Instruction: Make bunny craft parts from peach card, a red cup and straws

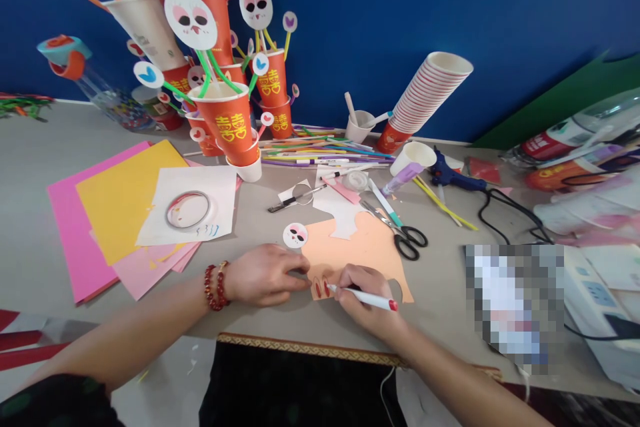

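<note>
My right hand (pixel 365 297) is closed round a white marker (pixel 367 299) with a red end. The marker's tip touches the lower left corner of a peach sheet of paper (pixel 367 250), where two long ear-like shapes are coloured red inside. My left hand (pixel 267 273) lies on the table, fingers stretched out and slightly apart, its fingertips at the left edge of the peach sheet. Just above those fingers rests a small round paper rabbit face (pixel 295 235) with dark eyes and pink patches. Curved pieces are cut out of the peach sheet's right edge.
Black-handled scissors (pixel 407 240) lie right of the sheet. Pink and yellow papers (pixel 113 213) with a roll of tape (pixel 187 209) are on the left. Behind stand red cups with rabbit figures (pixel 227 123), a cup stack (pixel 425 93), pipe cleaners and a blue glue gun (pixel 453 173).
</note>
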`<state>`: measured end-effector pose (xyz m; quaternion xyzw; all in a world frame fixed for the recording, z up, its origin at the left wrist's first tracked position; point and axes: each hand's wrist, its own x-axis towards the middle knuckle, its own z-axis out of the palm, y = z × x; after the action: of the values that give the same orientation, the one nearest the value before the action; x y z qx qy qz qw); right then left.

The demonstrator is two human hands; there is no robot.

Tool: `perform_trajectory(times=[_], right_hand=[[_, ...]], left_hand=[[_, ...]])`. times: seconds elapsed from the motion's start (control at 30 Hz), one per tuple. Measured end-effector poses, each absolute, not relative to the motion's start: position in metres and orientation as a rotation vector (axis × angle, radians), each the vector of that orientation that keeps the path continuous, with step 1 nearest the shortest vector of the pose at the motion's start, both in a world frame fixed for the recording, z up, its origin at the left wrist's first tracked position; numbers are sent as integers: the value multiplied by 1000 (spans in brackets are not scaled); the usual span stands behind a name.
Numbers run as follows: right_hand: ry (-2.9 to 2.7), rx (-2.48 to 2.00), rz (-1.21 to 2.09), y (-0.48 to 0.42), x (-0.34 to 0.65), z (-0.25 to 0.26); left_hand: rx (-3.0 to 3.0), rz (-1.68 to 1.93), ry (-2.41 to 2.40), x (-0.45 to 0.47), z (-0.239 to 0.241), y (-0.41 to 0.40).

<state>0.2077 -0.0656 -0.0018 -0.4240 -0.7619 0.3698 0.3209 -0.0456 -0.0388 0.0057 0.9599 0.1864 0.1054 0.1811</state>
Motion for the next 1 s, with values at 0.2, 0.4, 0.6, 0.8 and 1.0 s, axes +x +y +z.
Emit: perform_trajectory(times=[0.2,0.4,0.6,0.8,1.0], right_hand=[[-2001,-1160,938,-66,207,-3],[-2011,-1125,966,-66,209,-3],[-2009,-1145,929,-66,209,-3],[-2016,-1115,964,-66,210,-2],[-2024,-1105,984,-65,210,1]], left_hand=[[2707,289,530,-45,7,-39],[2717,293,533,-44,7,-39],[2715,308,520,-45,6,-38],[2711,306,527,-45,5,-39],[2716,307,524,-46,4,-39]])
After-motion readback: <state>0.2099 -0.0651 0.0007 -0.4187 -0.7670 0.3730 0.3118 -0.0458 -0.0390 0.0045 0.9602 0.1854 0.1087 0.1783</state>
